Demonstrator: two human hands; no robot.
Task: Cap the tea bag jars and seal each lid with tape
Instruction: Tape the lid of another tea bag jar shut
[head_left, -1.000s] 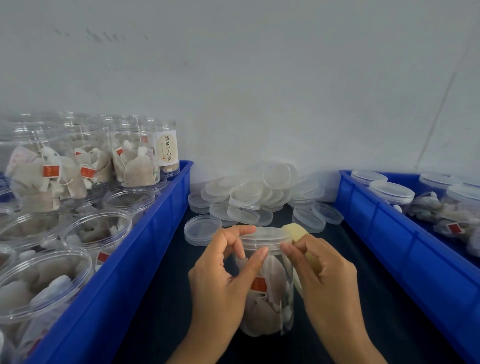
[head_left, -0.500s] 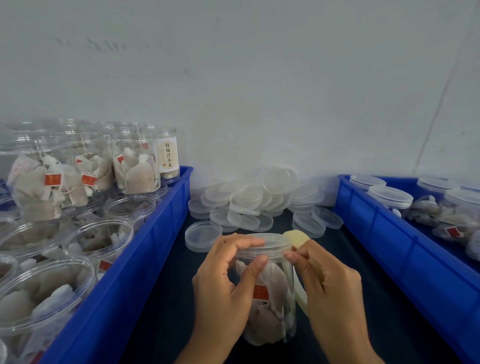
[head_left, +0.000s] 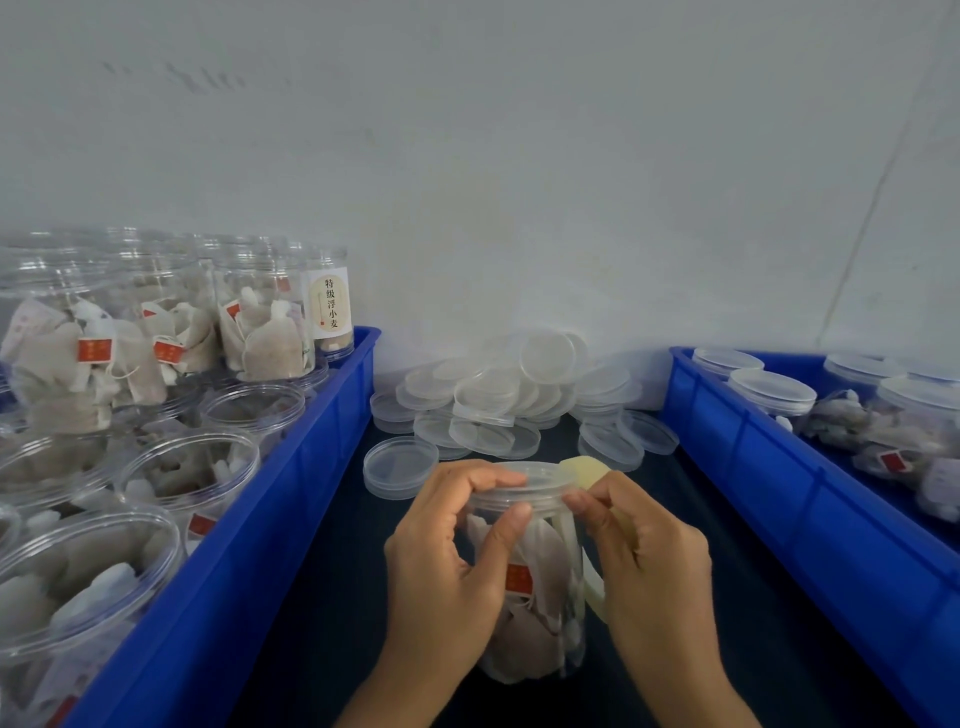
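Note:
A clear jar of tea bags stands on the dark surface between two blue bins, with a clear lid on it. My left hand wraps the jar's left side, thumb on the wall and fingers over the lid's rim. My right hand pinches a pale yellow roll of tape against the lid's right edge; most of the roll is hidden behind the hand. A strip of tape runs down the jar's right side.
A left blue bin holds several uncapped jars of tea bags, stacked at the back. A right blue bin holds capped jars. A pile of loose clear lids lies by the wall, one lid near my hands.
The view has tilted so everything sits lower in frame. My left fingers have slid over the lid's top, and my right fingers have closed in on the lid's right rim.

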